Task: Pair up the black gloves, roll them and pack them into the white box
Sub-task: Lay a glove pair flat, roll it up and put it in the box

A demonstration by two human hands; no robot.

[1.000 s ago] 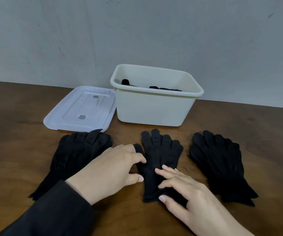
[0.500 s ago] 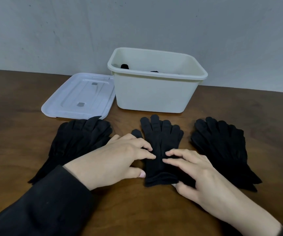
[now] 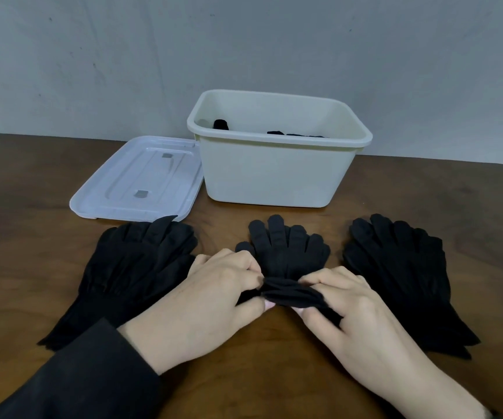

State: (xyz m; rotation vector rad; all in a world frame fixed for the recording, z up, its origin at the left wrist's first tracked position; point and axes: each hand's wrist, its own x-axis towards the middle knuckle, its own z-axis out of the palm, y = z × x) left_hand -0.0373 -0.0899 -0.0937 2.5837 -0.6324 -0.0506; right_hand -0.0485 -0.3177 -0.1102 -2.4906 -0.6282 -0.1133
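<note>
Both hands (image 3: 201, 300) (image 3: 359, 309) grip middle glove pair (image 3: 286, 252) cuff; glove piles (image 3: 135, 267) flank; box (image 3: 274, 176) behind.

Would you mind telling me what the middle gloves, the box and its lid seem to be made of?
Middle gloves: soft matte black knit fabric, probably; the cuff bunches into folds where both hands pinch it. White box: opaque cream plastic, likely, with smooth moulded walls and a rolled rim. Lid: thinner, translucent whitish plastic with moulded ridges.
</note>
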